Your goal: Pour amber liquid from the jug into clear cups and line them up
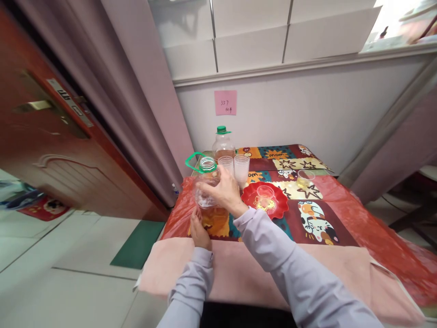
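A large clear plastic jug point(207, 191) with a green handle ring and open mouth stands at the near left of the table. My right hand point(223, 190) is wrapped round its upper body. My left hand point(199, 231) is pressed against its base from below. Just behind it stand two clear plastic cups point(235, 167) and a second clear bottle point(223, 143) with a green cap.
A red flower-shaped plate point(277, 207) holds an upturned clear cup point(265, 196). Another small cup point(305, 178) with yellowish liquid sits further right. The table has a colourful cartoon cloth point(317, 218) over red plastic. A red door point(51, 150) and curtain stand to the left.
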{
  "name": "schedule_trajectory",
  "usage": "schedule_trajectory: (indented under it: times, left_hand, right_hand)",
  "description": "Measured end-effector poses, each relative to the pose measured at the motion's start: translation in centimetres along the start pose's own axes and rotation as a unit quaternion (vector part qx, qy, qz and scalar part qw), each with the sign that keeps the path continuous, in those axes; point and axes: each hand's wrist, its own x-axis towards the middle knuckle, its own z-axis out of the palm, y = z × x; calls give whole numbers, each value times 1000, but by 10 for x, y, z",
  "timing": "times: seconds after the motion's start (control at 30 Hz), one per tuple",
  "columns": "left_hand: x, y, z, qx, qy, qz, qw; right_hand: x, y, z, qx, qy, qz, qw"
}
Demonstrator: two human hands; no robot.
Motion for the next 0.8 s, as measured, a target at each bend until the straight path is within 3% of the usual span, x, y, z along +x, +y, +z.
schedule_trajectory:
  times: [0.1,0.2,0.47,0.63,0.8]
  left_hand:
    - [-1,8,3,-70,27,-42,996]
    - [-1,14,3,-131,11,-89,987]
    - [5,32,-3,-264,-147,-222,927]
    - [7,36,-3,-309,-174,-249,901]
    - [6,34,-4,-350,-157,-245,890]
  right_hand:
    - [-8,6,-15,16,17,5,1000]
    - [-15,10,-28,40,22,9,999]
    - [-35,19,-45,84,57,20,995]
    - [-43,24,-49,108,60,13,992]
    - [-46,21,-48,142,72,22,987]
